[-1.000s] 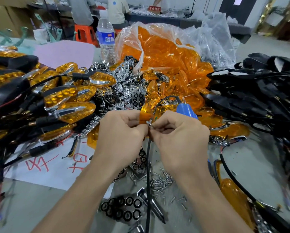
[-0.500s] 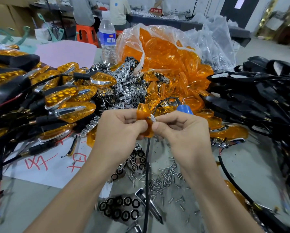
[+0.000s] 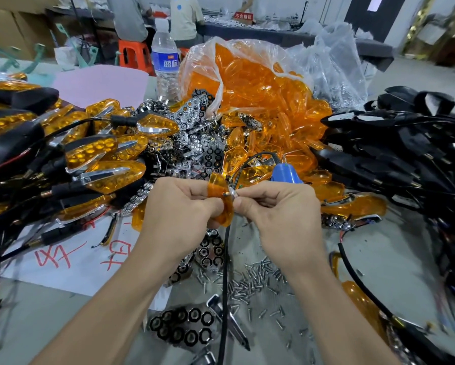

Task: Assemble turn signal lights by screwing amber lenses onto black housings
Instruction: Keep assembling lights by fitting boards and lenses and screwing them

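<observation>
My left hand (image 3: pixel 179 209) grips an amber lens (image 3: pixel 222 200) held on edge above the table. My right hand (image 3: pixel 281 214) pinches a small screw (image 3: pixel 231 192) against the lens, fingers curled. A blue electric screwdriver (image 3: pixel 284 173) pokes out behind my right hand, its black cord (image 3: pixel 225 285) hanging down between my wrists. Whether a black housing sits behind the lens is hidden by my fingers.
A clear bag of amber lenses (image 3: pixel 260 83) stands behind. Finished lights (image 3: pixel 97 154) pile at the left, black housings with wires (image 3: pixel 405 143) at the right. Chrome reflector inserts (image 3: pixel 194 143) lie in the middle, loose screws (image 3: pixel 250 280) below my hands. A water bottle (image 3: pixel 165 61) stands at the back.
The lens has turned in my left hand, so more of its amber face shows. Both hands stay pressed together at the same spot.
</observation>
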Tool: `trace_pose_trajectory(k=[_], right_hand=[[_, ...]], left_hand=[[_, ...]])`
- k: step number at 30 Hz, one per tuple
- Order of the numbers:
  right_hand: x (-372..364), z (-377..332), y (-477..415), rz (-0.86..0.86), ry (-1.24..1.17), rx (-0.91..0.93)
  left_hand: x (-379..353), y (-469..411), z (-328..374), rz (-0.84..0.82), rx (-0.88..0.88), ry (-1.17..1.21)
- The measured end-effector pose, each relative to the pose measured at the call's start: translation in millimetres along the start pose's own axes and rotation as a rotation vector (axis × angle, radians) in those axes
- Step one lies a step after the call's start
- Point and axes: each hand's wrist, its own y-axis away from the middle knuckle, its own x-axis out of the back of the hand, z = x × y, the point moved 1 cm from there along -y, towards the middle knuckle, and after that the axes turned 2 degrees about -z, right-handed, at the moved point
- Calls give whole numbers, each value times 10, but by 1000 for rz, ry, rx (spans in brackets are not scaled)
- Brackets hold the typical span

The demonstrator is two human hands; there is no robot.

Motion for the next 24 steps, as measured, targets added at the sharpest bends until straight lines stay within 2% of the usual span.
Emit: trace_pose_trajectory(k=[4, 9, 13, 17, 24], right_hand=[[-43, 6, 25, 52, 102, 48], [-80, 38, 48, 79, 95, 87], [-95, -8, 88, 71, 147, 191], [-141, -38, 102, 80, 95, 172], [-139, 9, 111, 92, 103, 153]], left_hand=[[-30, 16, -42, 26, 15, -9], [-60, 30, -55, 92, -12, 5], [-74, 54, -41, 137, -24, 36], [-75, 42, -53, 163, 32, 173], [-110, 23, -8, 107, 18, 136]])
